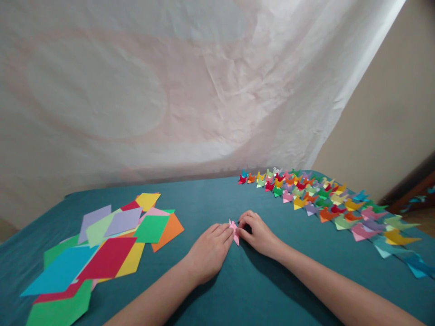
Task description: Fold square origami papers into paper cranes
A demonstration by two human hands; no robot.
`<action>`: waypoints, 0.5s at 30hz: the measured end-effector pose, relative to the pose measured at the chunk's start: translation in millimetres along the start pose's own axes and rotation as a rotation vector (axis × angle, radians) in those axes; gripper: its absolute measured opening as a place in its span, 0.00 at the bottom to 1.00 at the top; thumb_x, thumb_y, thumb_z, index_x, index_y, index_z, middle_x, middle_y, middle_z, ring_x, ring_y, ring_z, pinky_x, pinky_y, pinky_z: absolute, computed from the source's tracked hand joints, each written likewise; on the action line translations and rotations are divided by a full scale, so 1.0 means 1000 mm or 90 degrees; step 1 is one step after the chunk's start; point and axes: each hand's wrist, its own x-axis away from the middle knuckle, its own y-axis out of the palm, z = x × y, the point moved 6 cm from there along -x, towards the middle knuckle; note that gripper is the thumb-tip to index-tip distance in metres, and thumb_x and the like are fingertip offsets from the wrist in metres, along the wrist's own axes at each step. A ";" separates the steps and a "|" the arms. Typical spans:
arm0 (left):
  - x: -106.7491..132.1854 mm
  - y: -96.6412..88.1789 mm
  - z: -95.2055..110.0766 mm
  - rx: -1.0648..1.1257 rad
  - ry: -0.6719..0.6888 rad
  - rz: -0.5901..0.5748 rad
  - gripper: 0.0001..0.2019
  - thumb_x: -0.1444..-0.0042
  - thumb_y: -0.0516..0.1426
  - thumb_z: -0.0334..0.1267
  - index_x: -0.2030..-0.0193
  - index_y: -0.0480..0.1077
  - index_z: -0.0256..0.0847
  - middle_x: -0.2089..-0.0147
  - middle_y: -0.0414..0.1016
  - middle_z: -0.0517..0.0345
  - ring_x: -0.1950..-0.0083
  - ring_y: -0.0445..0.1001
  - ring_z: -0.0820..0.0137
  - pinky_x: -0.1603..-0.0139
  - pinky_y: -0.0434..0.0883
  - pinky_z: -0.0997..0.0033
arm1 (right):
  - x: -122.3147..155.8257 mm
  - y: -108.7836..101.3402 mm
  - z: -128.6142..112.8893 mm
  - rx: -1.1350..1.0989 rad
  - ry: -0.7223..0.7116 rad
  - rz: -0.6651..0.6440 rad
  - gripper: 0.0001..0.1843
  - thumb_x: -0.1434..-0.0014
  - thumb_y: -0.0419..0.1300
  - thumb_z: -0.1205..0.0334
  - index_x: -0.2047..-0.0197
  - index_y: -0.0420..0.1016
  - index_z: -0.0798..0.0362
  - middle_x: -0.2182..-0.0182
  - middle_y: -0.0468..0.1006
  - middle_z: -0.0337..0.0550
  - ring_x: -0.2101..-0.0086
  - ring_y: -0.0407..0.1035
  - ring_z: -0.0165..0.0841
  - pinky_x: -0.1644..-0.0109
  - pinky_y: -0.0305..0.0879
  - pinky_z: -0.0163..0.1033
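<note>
A small pink folded paper piece (234, 231) stands on the teal tablecloth (210, 199) between my two hands. My left hand (209, 251) lies palm down with its fingertips pressed against the piece's left side. My right hand (258, 232) is curled, its fingers pinching the piece from the right.
A loose pile of coloured paper squares (102, 249) covers the table's left part. Rows of several small folded paper birds (326, 201) run along the right side toward the near edge. A white sheet (170, 90) hangs behind the table.
</note>
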 end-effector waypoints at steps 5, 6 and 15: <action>0.001 0.003 -0.001 0.005 -0.001 -0.001 0.19 0.39 0.46 0.30 0.41 0.60 0.35 0.40 0.64 0.47 0.39 0.60 0.63 0.38 0.55 0.61 | 0.000 -0.012 -0.001 -0.087 0.001 -0.041 0.05 0.44 0.55 0.70 0.68 0.70 0.52 0.65 0.71 0.43 0.62 0.66 0.33 0.55 0.62 0.41; 0.001 0.003 -0.001 0.007 -0.001 0.000 0.19 0.39 0.46 0.30 0.41 0.60 0.35 0.40 0.64 0.47 0.39 0.60 0.63 0.38 0.55 0.61 | 0.000 -0.013 -0.002 -0.095 -0.002 -0.059 0.05 0.44 0.55 0.70 0.68 0.71 0.53 0.64 0.71 0.43 0.61 0.66 0.33 0.54 0.62 0.41; 0.000 -0.005 0.001 0.018 -0.012 0.008 0.19 0.38 0.45 0.31 0.40 0.59 0.35 0.40 0.63 0.47 0.39 0.60 0.64 0.38 0.56 0.62 | 0.000 -0.008 0.001 -0.085 0.072 -0.084 0.07 0.46 0.58 0.67 0.71 0.77 0.53 0.62 0.71 0.45 0.58 0.66 0.35 0.50 0.60 0.42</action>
